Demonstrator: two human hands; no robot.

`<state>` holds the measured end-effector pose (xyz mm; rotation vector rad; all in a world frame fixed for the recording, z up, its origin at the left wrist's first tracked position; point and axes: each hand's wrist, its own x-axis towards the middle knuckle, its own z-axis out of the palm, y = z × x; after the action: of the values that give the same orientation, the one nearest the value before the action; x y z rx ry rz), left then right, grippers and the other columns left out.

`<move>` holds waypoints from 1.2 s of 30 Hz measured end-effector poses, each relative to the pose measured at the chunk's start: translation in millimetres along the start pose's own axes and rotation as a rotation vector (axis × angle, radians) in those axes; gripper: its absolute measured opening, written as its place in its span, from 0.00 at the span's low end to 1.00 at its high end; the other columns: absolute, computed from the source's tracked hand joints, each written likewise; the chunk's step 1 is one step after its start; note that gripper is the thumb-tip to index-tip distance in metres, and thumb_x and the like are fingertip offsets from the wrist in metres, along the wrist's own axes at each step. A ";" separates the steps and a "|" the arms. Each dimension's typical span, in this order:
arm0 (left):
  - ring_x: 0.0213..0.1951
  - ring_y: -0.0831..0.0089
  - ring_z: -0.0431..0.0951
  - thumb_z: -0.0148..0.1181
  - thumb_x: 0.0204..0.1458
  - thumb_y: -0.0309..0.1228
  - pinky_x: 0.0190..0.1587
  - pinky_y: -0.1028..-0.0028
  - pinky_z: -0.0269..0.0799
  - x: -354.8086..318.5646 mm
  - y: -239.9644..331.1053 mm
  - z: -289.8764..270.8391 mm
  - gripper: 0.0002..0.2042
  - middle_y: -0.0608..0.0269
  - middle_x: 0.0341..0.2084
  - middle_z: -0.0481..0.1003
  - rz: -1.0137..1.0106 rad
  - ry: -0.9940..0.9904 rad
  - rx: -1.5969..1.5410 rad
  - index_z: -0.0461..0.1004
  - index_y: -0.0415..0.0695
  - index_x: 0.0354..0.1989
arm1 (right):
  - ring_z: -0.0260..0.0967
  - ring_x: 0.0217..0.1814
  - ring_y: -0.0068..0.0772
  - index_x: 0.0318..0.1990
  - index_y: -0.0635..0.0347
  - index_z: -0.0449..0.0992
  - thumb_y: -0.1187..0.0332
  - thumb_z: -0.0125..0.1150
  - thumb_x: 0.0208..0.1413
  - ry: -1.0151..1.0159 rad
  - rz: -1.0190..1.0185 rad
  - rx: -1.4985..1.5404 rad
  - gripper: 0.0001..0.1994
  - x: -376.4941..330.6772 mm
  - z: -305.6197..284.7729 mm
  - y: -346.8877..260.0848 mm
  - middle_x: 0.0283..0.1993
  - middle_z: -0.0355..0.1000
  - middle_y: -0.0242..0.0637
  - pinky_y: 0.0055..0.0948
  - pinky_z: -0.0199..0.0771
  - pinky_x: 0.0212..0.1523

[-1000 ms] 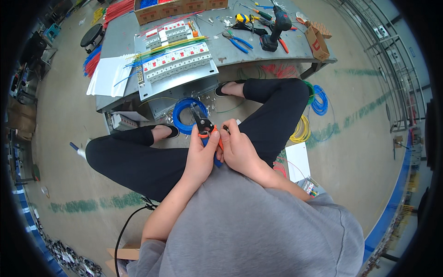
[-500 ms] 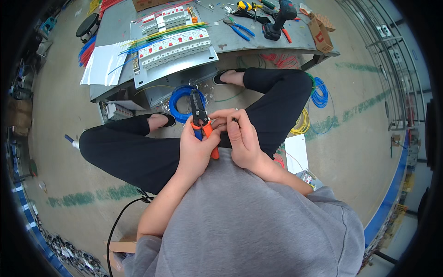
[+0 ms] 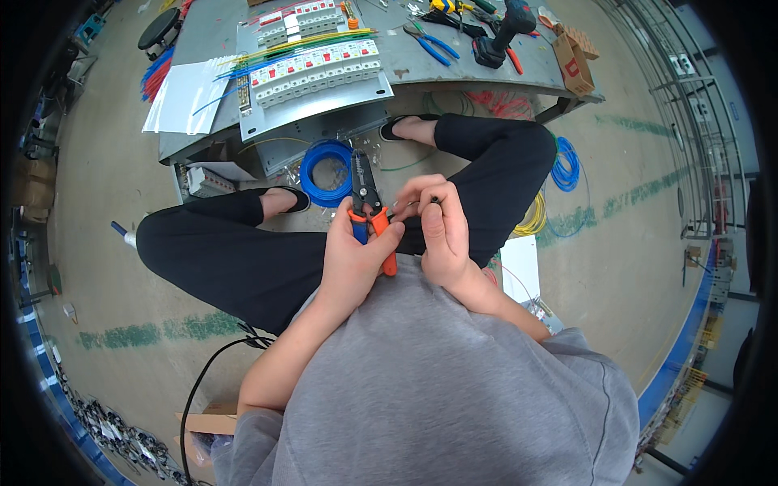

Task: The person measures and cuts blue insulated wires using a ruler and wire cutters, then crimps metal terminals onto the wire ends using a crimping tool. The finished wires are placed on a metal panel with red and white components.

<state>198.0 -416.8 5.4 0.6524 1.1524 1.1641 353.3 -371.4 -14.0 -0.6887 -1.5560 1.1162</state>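
Observation:
My left hand (image 3: 347,257) is closed round the orange and blue handles of a wire stripper (image 3: 364,182), whose black jaws point away from me over my lap. Just right of the tool, my right hand (image 3: 442,243) pinches a small dark piece (image 3: 435,200) between thumb and forefinger. Its exact kind is too small to make out. The other right fingers curl toward the stripper's handles, and what lies under them is hidden.
Ahead stands a grey workbench (image 3: 454,77) with rows of circuit breakers (image 3: 316,71) on a metal plate, blue-handled pliers (image 3: 432,47) and a cordless drill (image 3: 502,36). A blue wire coil (image 3: 306,180) lies on the floor between my feet. Blue and yellow coils lie beyond my right knee.
My right hand has drawn a little to the right, away from the stripper, still pinching the small dark piece. My left hand keeps its hold on the stripper.

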 end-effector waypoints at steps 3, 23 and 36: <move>0.20 0.89 0.65 0.68 0.60 0.22 0.18 0.83 0.53 1.2 -0.2 4.3 0.15 0.75 0.27 0.69 0.068 0.008 0.003 0.66 0.46 0.46 | 0.72 0.47 0.30 0.47 0.64 0.67 0.58 0.43 0.79 0.000 -0.011 0.073 0.16 2.1 4.3 -0.2 0.59 0.71 0.50 0.30 0.76 0.49; 0.21 0.84 0.59 0.40 0.70 0.34 0.21 0.81 0.52 -1.9 3.4 -3.7 0.17 0.65 0.29 0.69 -0.141 -0.125 -0.297 0.70 0.37 0.56 | 0.71 0.37 0.42 0.61 0.65 0.77 0.81 0.62 0.60 -0.162 -0.022 -0.563 0.20 7.2 -26.7 -33.5 0.37 0.72 0.44 0.35 0.73 0.40; 0.19 0.82 0.59 0.40 0.72 0.34 0.20 0.80 0.52 -21.4 10.6 1.7 0.14 0.59 0.27 0.71 0.016 -0.122 -0.212 0.58 0.44 0.62 | 0.67 0.49 0.42 0.45 0.52 0.86 0.79 0.75 0.43 -0.094 -0.254 -0.812 0.19 6.7 -11.9 -30.6 0.46 0.72 0.34 0.35 0.72 0.47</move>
<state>196.4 -433.2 22.7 0.5627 0.9080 1.2236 366.3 -374.2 16.8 -0.9331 -2.1191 0.2969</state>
